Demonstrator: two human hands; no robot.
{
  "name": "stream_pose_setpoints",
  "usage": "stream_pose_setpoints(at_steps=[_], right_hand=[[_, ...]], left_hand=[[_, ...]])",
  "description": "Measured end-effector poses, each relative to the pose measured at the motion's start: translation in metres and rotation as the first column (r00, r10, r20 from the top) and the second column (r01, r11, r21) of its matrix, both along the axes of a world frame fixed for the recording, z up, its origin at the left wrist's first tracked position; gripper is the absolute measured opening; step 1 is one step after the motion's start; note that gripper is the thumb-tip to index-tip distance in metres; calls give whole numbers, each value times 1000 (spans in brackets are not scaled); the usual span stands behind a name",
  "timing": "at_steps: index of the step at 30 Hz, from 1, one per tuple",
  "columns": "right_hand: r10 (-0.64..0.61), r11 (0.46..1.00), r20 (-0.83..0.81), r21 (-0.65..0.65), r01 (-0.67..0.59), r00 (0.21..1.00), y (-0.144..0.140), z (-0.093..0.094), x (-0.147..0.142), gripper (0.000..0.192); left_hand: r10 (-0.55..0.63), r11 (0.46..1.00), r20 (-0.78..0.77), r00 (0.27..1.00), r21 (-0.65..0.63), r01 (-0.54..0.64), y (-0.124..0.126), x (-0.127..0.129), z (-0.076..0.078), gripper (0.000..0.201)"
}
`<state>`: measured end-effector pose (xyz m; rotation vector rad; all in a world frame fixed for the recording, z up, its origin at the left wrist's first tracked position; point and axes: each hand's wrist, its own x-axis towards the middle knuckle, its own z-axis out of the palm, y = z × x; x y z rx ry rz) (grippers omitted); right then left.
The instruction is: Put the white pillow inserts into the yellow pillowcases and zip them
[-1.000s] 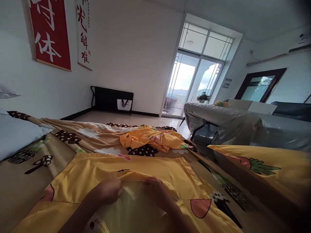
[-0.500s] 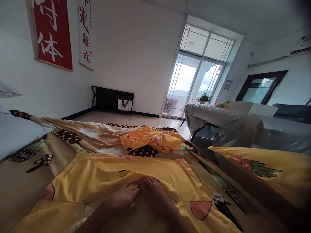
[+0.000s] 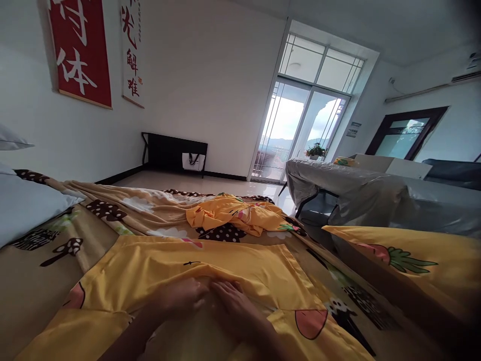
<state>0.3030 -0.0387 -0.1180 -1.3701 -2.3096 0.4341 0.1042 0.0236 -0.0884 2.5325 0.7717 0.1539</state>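
A yellow pillowcase (image 3: 150, 265) with carrot prints lies flat on a brown patterned blanket (image 3: 37, 271) on the bed before me. My left hand (image 3: 182, 296) rests at a fold in its middle, fingers curled into the cloth. My right hand (image 3: 235, 306) lies flat beside it, fingers spread on the yellow fabric, its fingertips almost touching the left hand. Pale inner fabric shows below both hands.
A second yellow cloth (image 3: 233, 215) lies crumpled farther up the bed. A white pillow (image 3: 26, 205) sits at the left. Another yellow carrot-print piece (image 3: 406, 260) lies at the right, before a grey covered sofa (image 3: 356, 190). A glass balcony door (image 3: 296, 130) stands beyond.
My hands, apart and pinching the fold a second ago, came together. The right hand now lies flat and the left has curled in beside it.
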Motion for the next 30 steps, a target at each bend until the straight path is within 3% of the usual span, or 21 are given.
stream_pose_setpoints(at_steps=[2, 5, 9, 12, 14, 16, 20, 23, 26, 30], right_hand=[[-39, 999, 21, 18, 39, 999, 1, -3, 1, 44], [-46, 999, 34, 15, 45, 998, 4, -3, 1, 46], [-126, 992, -5, -3, 126, 992, 2, 10, -6, 35], [-143, 974, -127, -195, 117, 982, -13, 24, -19, 27], [-103, 927, -190, -374, 25, 976, -25, 28, -29, 25], [-10, 866, -138, -496, -61, 990, -34, 26, -38, 25], [120, 823, -87, -549, -149, 989, -38, 21, -45, 28], [11, 804, -143, -587, -94, 990, -40, 29, -41, 25], [-59, 791, -184, -609, -67, 981, -45, 39, -38, 24], [-32, 809, -219, -579, -103, 975, -48, 34, -39, 27]], left_hand=[[18, 1000, 6, 1000, 11, -18, -4, 4, 3, 49], [72, 997, -117, 991, 14, -71, -3, 10, -1, 56], [72, 997, -170, 983, -22, -76, 5, 9, -10, 56], [85, 996, -153, 985, -20, -89, 6, 6, -9, 52], [77, 997, -163, 984, -3, -78, 5, 5, -8, 53], [70, 998, -169, 983, 7, -70, 6, 5, -10, 54], [44, 999, -139, 989, 38, -39, 11, 6, -22, 53], [54, 994, -154, 987, 100, -38, 8, 8, -23, 52], [78, 991, -222, 972, 120, -52, -10, 6, 4, 53], [113, 992, -65, 991, 57, -110, -49, -17, 73, 54]])
